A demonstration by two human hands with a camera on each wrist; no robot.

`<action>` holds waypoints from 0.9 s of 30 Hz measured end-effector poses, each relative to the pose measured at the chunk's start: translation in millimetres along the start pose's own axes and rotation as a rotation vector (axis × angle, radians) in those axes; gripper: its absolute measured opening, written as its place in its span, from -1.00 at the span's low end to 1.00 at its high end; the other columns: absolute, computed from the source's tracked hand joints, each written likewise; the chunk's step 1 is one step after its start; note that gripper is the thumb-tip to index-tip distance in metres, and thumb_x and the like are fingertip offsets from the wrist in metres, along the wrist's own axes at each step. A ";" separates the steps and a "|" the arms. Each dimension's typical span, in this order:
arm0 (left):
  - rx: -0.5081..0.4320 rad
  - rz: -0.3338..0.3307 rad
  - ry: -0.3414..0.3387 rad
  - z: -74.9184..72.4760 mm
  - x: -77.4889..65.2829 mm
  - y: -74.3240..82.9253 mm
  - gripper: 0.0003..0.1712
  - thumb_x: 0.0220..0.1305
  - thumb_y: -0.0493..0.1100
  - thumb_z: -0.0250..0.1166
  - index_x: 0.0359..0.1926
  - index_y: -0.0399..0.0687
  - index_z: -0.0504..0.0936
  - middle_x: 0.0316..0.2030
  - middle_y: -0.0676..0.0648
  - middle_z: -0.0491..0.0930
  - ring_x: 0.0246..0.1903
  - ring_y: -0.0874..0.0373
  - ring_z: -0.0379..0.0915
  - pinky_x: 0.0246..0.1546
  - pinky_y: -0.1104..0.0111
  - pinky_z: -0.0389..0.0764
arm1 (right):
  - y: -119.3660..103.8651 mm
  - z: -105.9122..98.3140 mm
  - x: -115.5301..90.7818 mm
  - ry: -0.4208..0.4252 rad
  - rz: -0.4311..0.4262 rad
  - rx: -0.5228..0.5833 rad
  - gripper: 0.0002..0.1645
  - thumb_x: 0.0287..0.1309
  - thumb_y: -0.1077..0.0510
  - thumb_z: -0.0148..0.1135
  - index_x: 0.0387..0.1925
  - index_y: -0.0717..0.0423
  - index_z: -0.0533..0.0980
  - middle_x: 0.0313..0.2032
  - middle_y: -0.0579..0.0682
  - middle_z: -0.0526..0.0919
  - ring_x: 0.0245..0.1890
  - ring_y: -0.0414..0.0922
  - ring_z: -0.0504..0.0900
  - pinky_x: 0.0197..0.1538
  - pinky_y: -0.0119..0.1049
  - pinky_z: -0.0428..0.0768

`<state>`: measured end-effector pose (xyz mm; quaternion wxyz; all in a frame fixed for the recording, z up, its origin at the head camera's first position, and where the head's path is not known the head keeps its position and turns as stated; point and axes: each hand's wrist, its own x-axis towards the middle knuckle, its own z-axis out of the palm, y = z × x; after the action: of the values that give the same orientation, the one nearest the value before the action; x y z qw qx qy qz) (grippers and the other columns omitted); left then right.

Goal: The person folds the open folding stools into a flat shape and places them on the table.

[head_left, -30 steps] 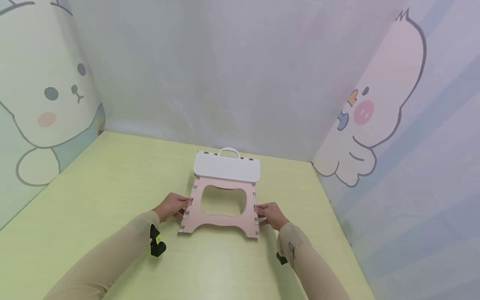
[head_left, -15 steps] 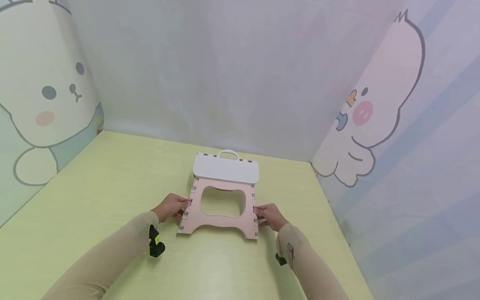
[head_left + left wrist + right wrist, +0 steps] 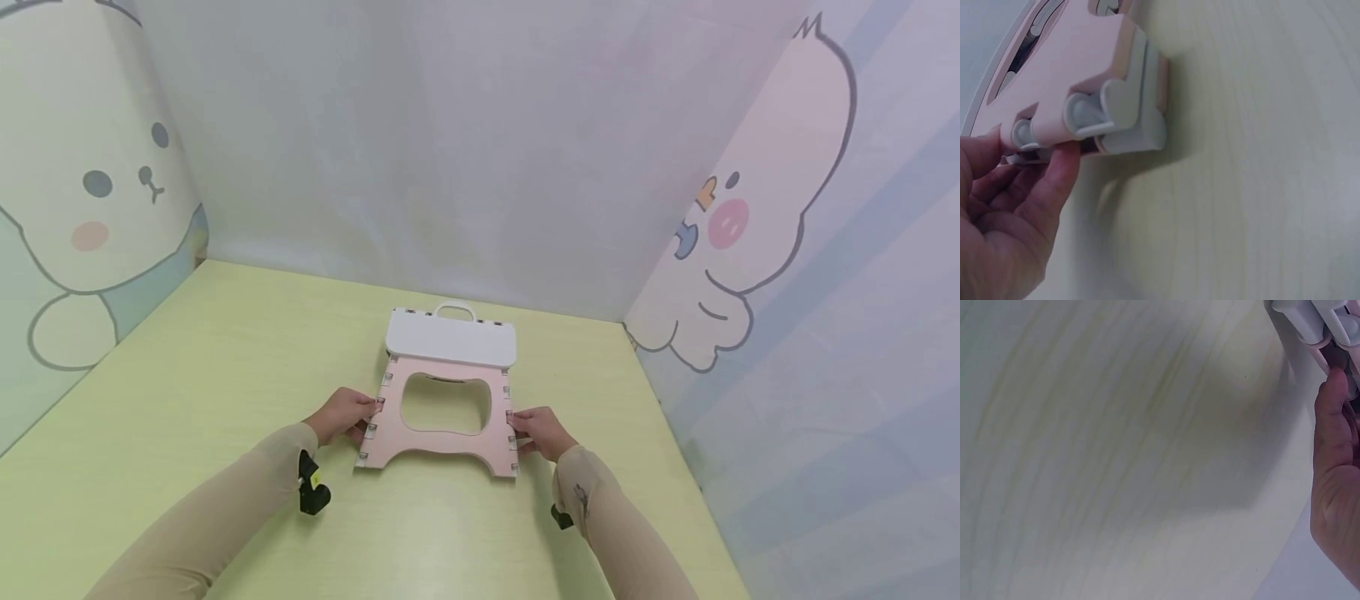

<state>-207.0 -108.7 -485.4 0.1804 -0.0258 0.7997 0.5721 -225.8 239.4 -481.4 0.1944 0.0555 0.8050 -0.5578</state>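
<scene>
A folding step stool (image 3: 438, 442), pink with a white top panel (image 3: 450, 337), is folded flat in the middle of the head view. Its white carry handle (image 3: 455, 307) points to the far side and its legs toward me. My left hand (image 3: 343, 414) grips the left side edge, thumb on the front and fingers behind. At the opposite edge, my right hand (image 3: 543, 431) holds it the same way. In the left wrist view the hinged leg end (image 3: 1094, 106) stands out over the tabletop, casting a shadow. Only a corner of the stool (image 3: 1304, 322) shows in the right wrist view, by the fingertips.
The pale yellow-green table (image 3: 262, 350) extends around the stool. A grey curtain (image 3: 420, 150) hangs behind it, and cartoon-printed panels (image 3: 780, 250) close in both sides. Black wrist mounts (image 3: 313, 483) sit under the sleeves.
The handle and white top end have dropped slightly toward me in the head view. Both hands keep their grip at the sides, nearly still.
</scene>
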 end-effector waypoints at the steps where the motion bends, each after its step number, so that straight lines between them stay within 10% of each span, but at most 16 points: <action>1: -0.004 -0.003 0.005 0.1 -0.1 0.0 -0.66 0.39 -0.31 0.06 -0.03 -0.60 0.52 -0.47 -0.14 0.62 -0.51 0.13 0.54 -0.46 0.27 0.62 | -0.4 0.3 0.3 0.003 0.005 0.001 -0.68 0.30 0.29 0.12 -0.06 0.50 0.54 -0.39 0.08 0.69 -0.40 -0.12 0.62 -0.37 -0.17 0.63; 16: -0.046 0.063 -0.068 -5.7 27.2 -33.5 -0.65 0.38 -0.23 0.13 -0.11 -0.54 0.58 -0.47 -0.23 0.62 -0.51 0.05 0.58 -0.51 0.23 0.62 | 3.0 2.4 3.3 0.009 0.033 0.014 -0.70 0.30 0.28 0.12 -0.08 0.49 0.55 -0.42 0.07 0.67 -0.41 -0.11 0.61 -0.32 -0.12 0.64; 27: 0.001 0.044 -0.008 -3.3 -4.2 -1.9 -0.67 0.39 -0.32 0.05 -0.10 -0.65 0.52 -0.48 -0.18 0.63 -0.55 0.14 0.54 -0.52 0.30 0.60 | 1.3 3.4 0.8 -0.008 0.014 0.031 -0.67 0.28 0.30 0.14 -0.07 0.55 0.53 -0.39 0.15 0.68 -0.39 -0.09 0.63 -0.27 -0.11 0.64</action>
<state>-203.4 -113.0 -484.9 0.1709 -0.0059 0.7995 0.5758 -225.3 236.6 -483.9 0.2005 0.0622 0.7949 -0.5692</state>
